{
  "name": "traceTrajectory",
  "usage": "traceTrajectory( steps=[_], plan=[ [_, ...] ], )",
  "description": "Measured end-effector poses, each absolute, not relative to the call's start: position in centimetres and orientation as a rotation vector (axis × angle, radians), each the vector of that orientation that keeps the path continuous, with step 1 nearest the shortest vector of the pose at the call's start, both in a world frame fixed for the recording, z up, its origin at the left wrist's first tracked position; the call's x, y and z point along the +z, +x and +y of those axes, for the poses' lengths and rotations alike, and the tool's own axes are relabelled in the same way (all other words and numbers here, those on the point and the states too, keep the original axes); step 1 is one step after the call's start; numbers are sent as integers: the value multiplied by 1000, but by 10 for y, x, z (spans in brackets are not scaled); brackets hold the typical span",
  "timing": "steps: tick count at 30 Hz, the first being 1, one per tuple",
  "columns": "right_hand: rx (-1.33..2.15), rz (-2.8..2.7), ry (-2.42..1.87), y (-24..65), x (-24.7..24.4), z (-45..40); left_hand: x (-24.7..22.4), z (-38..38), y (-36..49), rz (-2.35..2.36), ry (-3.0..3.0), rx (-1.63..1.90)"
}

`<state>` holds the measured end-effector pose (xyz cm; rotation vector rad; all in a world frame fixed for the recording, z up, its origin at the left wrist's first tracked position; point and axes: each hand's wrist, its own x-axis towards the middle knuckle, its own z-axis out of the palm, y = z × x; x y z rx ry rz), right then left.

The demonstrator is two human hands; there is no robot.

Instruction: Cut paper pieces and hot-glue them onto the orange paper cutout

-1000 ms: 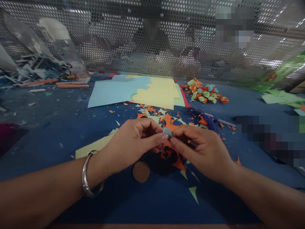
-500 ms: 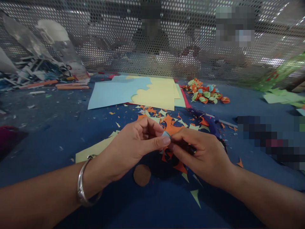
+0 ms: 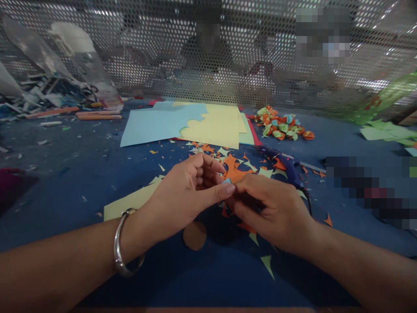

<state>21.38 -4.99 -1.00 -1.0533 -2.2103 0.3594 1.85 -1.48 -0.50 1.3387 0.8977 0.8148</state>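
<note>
Between my two hands is a small piece of light blue paper [image 3: 227,181], mostly hidden by the fingers. My left hand [image 3: 190,191] pinches it with the thumb, the forefinger arched above. My right hand [image 3: 275,204] grips its other side with thumb and forefinger. Below my left hand a round brown disc [image 3: 194,235] lies on the blue table. Orange paper scraps [image 3: 235,168] and pale green scraps [image 3: 267,266] are scattered beneath and around the hands. A pale yellow-green sheet [image 3: 130,202] lies partly under my left forearm.
Blue paper [image 3: 153,126] and yellow paper [image 3: 216,130] lie ahead. Right of them is a pile of small curled paper pieces [image 3: 283,124], near a dark blue glue gun [image 3: 289,167]. A bottle [image 3: 94,69] stands back left. A perforated metal panel [image 3: 156,43] borders the back.
My left hand's forefinger has lifted away from the blue paper, and the wrist has shifted slightly right. My right hand stays closed at nearly the same spot.
</note>
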Motion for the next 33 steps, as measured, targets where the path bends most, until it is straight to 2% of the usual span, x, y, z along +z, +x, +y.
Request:
traceTrajectory(
  steps=[33],
  plan=[
    [243,-2201,-1153,209,-9,-52,-5,-21,19,860,1449,880]
  ],
)
